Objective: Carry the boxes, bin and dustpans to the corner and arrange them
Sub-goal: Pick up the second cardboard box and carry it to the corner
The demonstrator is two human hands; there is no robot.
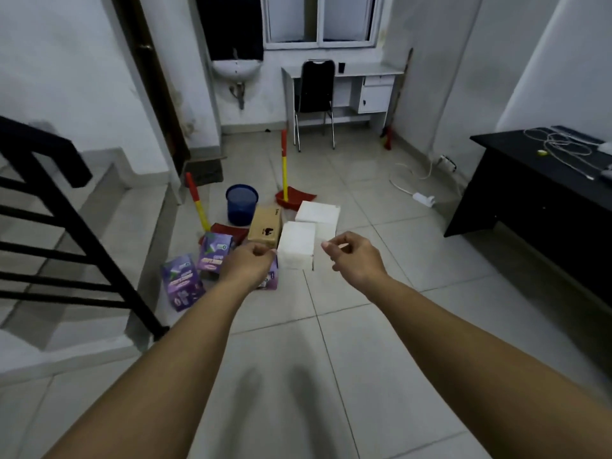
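small room w/ pale tiled floor (331,359), white walls, window at the far end over a white desk (347,74) w/ a black chair (314,91) pushed in, wall sink (235,69) to its left. black stair railing (66,226) on my left, black worktop (543,180) on my right w/ white cables on it. white power strip (424,198) + cord on the floor near it.

task stuff is all clustered on the floor ahead of me, beside the stair wall. blue bin (241,204) upright at the back. far dustpan (294,198), red, just right of the bin, its red/yellow handle standing up. near dustpan (228,231) in front-left of the bin, handle tilted left. brown box (265,226) between bin and the white ones. near white box (296,245) upright, far white box (318,216) just behind it, touching or nearly. left purple box (182,281) tilted nearest the stairs, middle purple box (215,255) beside it, a third purple box (271,279) mostly hidden behind my left hand.

both arms stretched out fwd, bare. my left hand (246,265) fingers curled under, seen from the back, at the left edge of the near white box; can't tell if it touches it or holds anything. my right hand (352,256) thumb + fingers loosely bent w/ a gap between them, nothing in the grip, just right of the near white box, not clearly touching.
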